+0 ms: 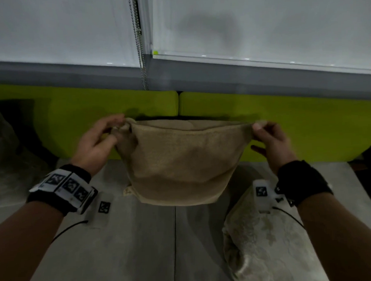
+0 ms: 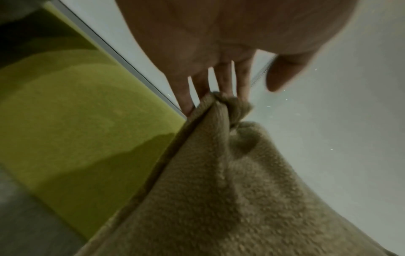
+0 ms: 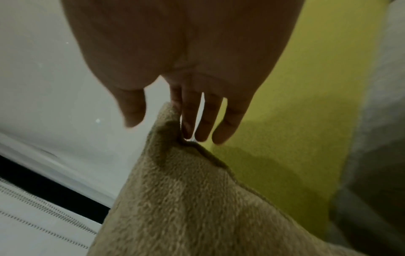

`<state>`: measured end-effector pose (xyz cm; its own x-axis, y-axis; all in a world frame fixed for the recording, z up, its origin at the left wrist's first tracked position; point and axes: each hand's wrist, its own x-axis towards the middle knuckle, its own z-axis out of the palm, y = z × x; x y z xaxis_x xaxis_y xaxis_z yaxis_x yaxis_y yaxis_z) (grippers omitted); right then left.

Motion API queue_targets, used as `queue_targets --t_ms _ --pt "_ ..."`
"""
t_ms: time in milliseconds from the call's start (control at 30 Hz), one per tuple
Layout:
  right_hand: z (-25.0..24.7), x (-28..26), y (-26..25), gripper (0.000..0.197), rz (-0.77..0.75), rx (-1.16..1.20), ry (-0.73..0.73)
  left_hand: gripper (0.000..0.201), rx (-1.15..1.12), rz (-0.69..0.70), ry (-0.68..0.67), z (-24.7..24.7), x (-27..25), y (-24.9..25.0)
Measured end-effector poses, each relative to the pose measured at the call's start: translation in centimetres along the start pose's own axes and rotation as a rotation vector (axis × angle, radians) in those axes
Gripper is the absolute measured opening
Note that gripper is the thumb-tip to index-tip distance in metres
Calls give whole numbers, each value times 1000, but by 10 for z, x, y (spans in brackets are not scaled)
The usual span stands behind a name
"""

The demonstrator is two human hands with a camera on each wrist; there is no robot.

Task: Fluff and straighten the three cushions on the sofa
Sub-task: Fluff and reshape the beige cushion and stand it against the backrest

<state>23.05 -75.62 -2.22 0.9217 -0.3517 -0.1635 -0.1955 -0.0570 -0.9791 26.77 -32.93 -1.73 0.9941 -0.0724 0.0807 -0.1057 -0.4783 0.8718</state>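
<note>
A tan woven cushion (image 1: pixel 181 159) hangs upright in front of me, its top edge stretched between both hands and its lower edge just over the grey sofa seat (image 1: pixel 121 249). My left hand (image 1: pixel 118 127) pinches the top left corner, which bunches against the fingers (image 2: pixel 223 81) in the left wrist view. On the other side, my right hand (image 1: pixel 257 135) pinches the top right corner, thumb on the fabric. In the right wrist view the cushion (image 3: pixel 197 207) rises to the fingers (image 3: pixel 190 112). A pale patterned cushion (image 1: pixel 268 249) lies on the seat at lower right. Another pale cushion (image 1: pixel 2 148) sits at the far left.
The lime-green backrest (image 1: pixel 286 123) runs behind the tan cushion, split by a gap near the middle. White roller blinds (image 1: pixel 260 26) hang above it, with a bead chain (image 1: pixel 138 46) dangling down. A seam (image 1: pixel 176 247) divides the grey seat.
</note>
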Motion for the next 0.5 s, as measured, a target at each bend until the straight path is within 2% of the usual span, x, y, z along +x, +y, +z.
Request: queue_targets --t_ms 67,100,167,233,267,333,367,433,500 --pt "-2 -3 9 42 22 -43 -53 43 157 58 -138 -3 0 -3" --pt "-4 -4 11 50 6 -67 -51 42 239 78 -165 -7 0 -3" --pt "-8 -6 8 37 -1 -15 -26 31 296 103 -102 -17 5 -5" --pt "-15 -2 4 26 16 122 52 45 323 129 -61 -28 8 -3" --pt "-19 1 2 25 10 193 95 44 351 133 -53 -31 8 -5" --pt "-26 6 -3 16 -29 258 96 30 365 112 7 -35 13 -12" --pt "-27 7 -5 15 -43 230 55 27 311 85 60 -35 14 -12" --pt "-23 8 -5 31 -49 41 -67 27 124 65 105 -33 16 -13" --pt "-13 4 -4 31 -61 -187 -181 28 92 101 34 -31 17 -12"
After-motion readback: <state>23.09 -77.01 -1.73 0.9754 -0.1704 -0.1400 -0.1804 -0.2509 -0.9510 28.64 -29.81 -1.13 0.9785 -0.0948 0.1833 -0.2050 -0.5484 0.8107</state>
